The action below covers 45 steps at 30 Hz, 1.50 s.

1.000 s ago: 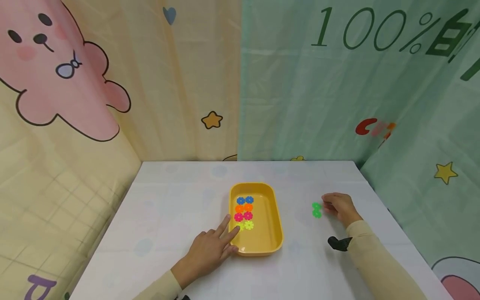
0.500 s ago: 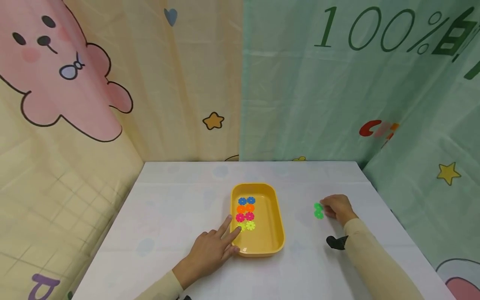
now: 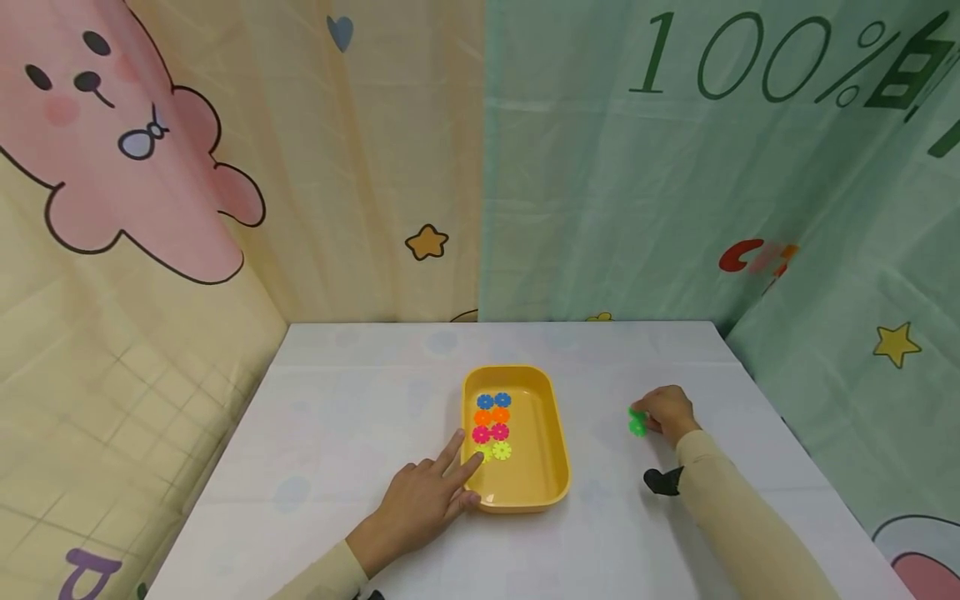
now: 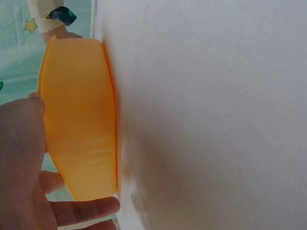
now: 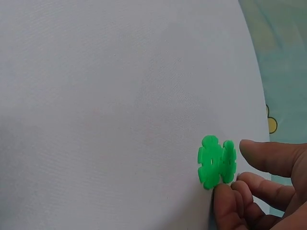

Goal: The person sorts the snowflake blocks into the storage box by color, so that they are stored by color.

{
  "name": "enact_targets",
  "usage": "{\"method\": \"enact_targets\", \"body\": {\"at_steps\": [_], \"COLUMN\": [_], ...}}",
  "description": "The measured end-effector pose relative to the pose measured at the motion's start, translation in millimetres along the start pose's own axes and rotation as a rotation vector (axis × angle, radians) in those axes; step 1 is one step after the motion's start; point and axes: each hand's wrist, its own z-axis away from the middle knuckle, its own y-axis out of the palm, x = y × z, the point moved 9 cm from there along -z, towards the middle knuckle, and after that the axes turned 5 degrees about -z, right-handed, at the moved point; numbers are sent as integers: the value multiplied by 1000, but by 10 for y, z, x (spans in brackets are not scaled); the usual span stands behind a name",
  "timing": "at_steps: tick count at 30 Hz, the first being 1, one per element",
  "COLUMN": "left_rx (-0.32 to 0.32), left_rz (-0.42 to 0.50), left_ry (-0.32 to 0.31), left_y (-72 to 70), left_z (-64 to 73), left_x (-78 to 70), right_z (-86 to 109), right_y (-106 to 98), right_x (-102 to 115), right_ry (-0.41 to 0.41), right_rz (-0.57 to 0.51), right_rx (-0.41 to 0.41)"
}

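Observation:
A yellow tray (image 3: 555, 450) holds paired flower-shaped plastic discs: blue discs (image 3: 493, 401), orange discs (image 3: 492, 416), pink discs (image 3: 491, 433) and yellow-green discs (image 3: 501, 451). My left hand (image 3: 420, 504) rests at its near left side, fingers spread and mostly straight; one fingertip reaches over the rim by a yellow-green disc. In the left wrist view, fingers touch the outer wall (image 4: 79, 115). To the right, my right hand (image 3: 667, 412) pinches a pair of joined green discs (image 5: 211, 163) between thumb and fingers. One of them stands at an angle to the other. Fingers partly hide them in the head view.
The white table (image 3: 352, 400) extends around the tray on all sides. Patterned curtains (image 3: 600, 208) stand along its back and sides. A black strap end (image 3: 663, 482) hangs from the right sleeve.
My right hand has moved slightly left onto the green discs, covering more of the upper one. The left hand and tray stay in place; the head view has shifted a little.

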Motion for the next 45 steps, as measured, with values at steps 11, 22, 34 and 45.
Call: {"method": "enact_targets", "body": {"at_steps": [11,22,34,45], "left_rx": [8,-15,0,-20], "left_rz": [-3,-20,-24,-24], "left_ry": [5,15,7,15], "left_y": [17,11,26,20], "left_z": [-2,9,9,11], "left_x": [1,-3,4,0], "right_z": [7,-27,-16,5], "right_y": [85,109,154,251], "right_x": [67,40,30,96], "right_ry": [-50,-77,-15,47], "right_rz": [177,172,-9,-155], "right_rx": [-15,28,82,104]}}
